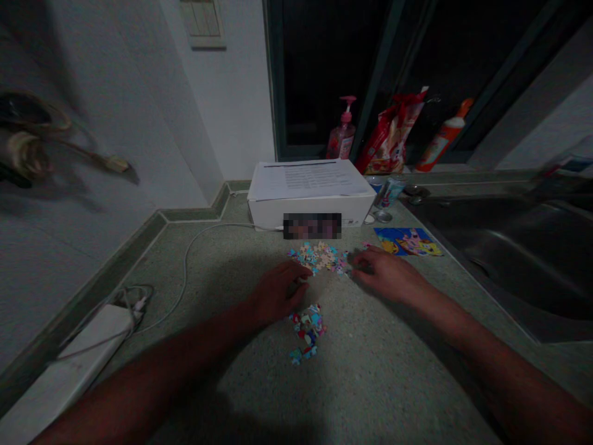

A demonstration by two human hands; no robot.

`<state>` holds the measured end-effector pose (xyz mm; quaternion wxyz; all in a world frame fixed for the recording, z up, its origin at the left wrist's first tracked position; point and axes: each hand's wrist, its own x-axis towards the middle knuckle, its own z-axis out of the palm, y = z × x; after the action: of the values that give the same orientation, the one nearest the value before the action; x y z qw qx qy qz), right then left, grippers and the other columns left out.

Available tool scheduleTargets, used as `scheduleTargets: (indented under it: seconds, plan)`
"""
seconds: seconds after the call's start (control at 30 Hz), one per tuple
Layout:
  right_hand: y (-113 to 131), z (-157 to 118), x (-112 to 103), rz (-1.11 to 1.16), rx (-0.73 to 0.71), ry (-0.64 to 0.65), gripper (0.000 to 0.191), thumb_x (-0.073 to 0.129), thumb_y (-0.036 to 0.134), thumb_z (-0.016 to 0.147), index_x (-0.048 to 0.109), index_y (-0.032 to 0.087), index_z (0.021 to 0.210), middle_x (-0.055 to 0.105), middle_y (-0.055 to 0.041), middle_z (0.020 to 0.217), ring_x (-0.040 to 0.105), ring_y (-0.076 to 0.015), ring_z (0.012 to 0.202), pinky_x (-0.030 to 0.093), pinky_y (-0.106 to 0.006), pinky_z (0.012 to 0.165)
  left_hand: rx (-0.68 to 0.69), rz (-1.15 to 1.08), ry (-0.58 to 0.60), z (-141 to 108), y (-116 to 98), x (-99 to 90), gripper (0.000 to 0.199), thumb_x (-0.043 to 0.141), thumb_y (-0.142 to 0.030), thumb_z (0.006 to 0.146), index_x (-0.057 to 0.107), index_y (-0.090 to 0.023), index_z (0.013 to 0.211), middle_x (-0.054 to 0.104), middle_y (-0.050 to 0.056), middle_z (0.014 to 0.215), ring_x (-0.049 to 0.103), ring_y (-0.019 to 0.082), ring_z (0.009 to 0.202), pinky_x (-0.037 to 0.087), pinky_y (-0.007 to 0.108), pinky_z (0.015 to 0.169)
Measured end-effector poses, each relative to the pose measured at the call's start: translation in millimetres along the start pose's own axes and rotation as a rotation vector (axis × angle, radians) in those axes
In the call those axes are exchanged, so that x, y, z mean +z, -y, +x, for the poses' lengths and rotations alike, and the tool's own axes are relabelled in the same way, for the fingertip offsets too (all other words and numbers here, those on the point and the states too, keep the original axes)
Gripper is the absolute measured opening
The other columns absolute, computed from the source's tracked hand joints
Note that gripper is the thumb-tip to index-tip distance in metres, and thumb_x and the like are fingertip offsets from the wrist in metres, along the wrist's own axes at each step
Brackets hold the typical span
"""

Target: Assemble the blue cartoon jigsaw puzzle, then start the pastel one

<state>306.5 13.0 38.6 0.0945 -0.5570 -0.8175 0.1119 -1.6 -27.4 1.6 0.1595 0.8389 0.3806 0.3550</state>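
A loose pile of small jigsaw puzzle pieces (319, 254) lies on the speckled countertop (370, 371), in front of a white box. My left hand (280, 290) rests at the pile's near left edge, fingers bent and thumb apart, with nothing visible between them. On the pile's right side is my right hand (389, 272), its fingers loosely curled with a gap to the thumb; I see nothing held there. Closer to me, a second small group of puzzle pieces (308, 327) lies below my left hand. A colourful cartoon picture card (408, 241) lies beyond my right hand.
Behind the pile stands the white box (269, 210) with a printed sheet (306, 179) on top. A can (390, 191) stands beside it. A metal sink (519, 259) is at right. A power strip (78, 364) and cable (185, 266) lie at left.
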Motion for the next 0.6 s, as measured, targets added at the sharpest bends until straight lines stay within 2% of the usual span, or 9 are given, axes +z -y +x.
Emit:
scheduleTargets:
  seconds: [0.13,0.43,0.6]
  plan:
    - [5.5,0.0,11.4,0.039,-0.03,0.019,0.021,0.066,0.024,0.096,0.077,0.022,0.114,0.076,-0.0125,0.117,0.076,-0.0289,0.1,0.058,-0.042,0.087,0.008,-0.011,-0.012,-0.2,1.2,1.2,0.022,0.059,-0.022,0.099,0.066,-0.031,0.118,0.076,0.004,0.108,0.076,0.021,0.089,0.066,0.039,0.08]
    - [-6.0,4.9,20.2,0.113,-0.005,0.008,0.01,0.071,0.026,0.087,0.074,0.025,0.097,0.076,-0.0119,0.103,0.075,-0.03,0.091,0.056,-0.044,0.08,0.024,-0.01,-0.014,0.6,2.7,3.3,0.02,0.058,-0.019,0.1,0.064,-0.028,0.117,0.075,0.005,0.109,0.075,0.02,0.089,0.065,0.037,0.082]
    - [-9.7,7.4,20.9,0.256,0.029,0.034,0.007,0.071,0.022,0.083,0.069,0.025,0.088,0.076,-0.0074,0.087,0.072,-0.0251,0.078,0.052,-0.039,0.071,0.038,-0.02,-0.008,-0.5,5.5,4.9,0.021,0.06,-0.016,0.099,0.064,-0.024,0.118,0.075,0.006,0.108,0.075,0.02,0.088,0.064,0.036,0.082]
